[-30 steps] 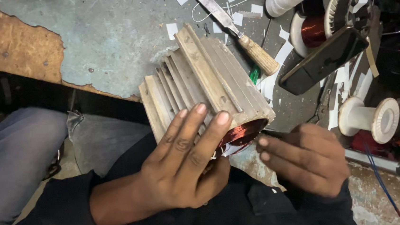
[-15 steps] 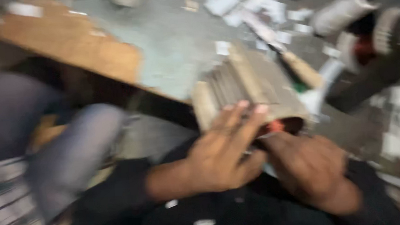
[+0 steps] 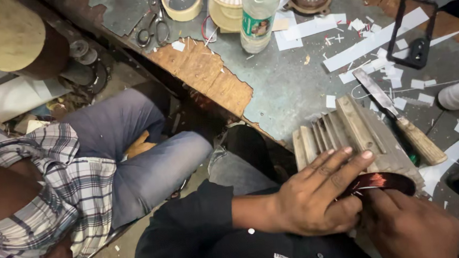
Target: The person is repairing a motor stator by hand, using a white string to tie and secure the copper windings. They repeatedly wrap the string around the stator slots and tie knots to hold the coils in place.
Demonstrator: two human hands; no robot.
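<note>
**Coil could slip or kink at the block's near end**

Left hand [image 3: 314,201] lies flat and spread over the stepped wood block [image 3: 350,136], fingers straight, thumb tucked toward the copper coil [image 3: 378,181]; it presses, it doesn't grip. Right hand [image 3: 409,224] is curled at the coil's near side, fingertips on or under the wire loop; can't tell whether it pinches the coil or only touches it. Coil sits on the block's near right end, by the desk's near edge, partly hidden under both hands.

Risks, as judged from this frame:
- Block overhangs the desk's near edge toward the lap; only the flat left palm steadies it, so a hard pull by the right hand could tip or slide it off.
- Thin wire turns could spread, kink or snag on the block's steps if pulled unevenly; loose strands show at the coil's left end.
- Knife [image 3: 397,116] lies just beside the block on its right, handle toward the person; a sideways jerk could knock it or bring knuckles against the blade.
- Paper scraps [image 3: 375,41] litter the far right of the desk; the bottle [image 3: 257,15] stands well apart at the far edge, low risk.
</note>
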